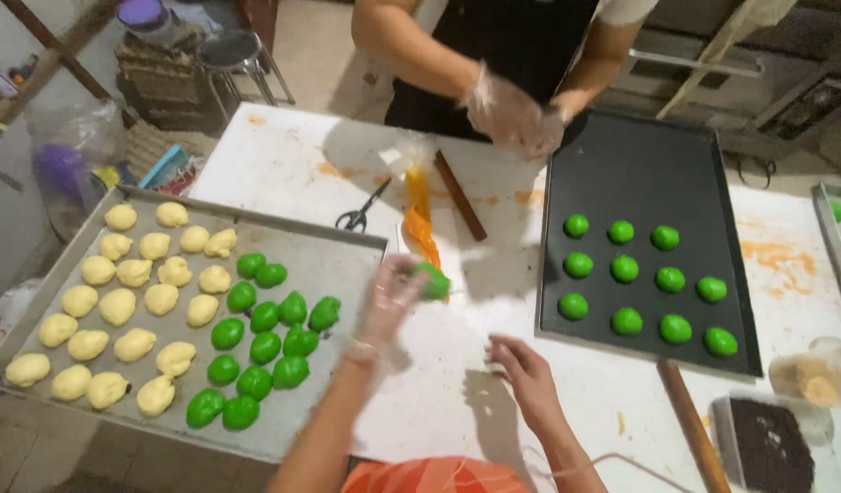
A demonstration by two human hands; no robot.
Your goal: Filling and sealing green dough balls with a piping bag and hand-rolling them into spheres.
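Far left: a grey metal tray loaded with two batches of dough pieces, pale yellow lumps in rough rows on its left half, glossy green lumps crowded toward the middle, the right part bare. Beyond it, black-handled scissors lying on the white table. Next, the left hand, gloved in thin clear plastic, lifted just above the table past the tray's right edge and closed around a green dough ball at the fingertips. Probably light, soft and easily dented, likely a little tacky; best cradled loosely around its sides with curved fingers, not pinched hard. Behind it, an orange-filled piping bag beside a dark wooden stick. Then the right hand, bare, resting flat on the table, fingers loosely spread, holding nothing. Across the table, a co-worker's gloved hands pressed together, contents impossible to tell. Further right, a dark baking tray carrying neat, spaced rows of small round green balls on its lower half, upper half bare. Below it, a wooden rolling pin; at far right, a clear tub of dark crumbs and a second grey tray's edge.
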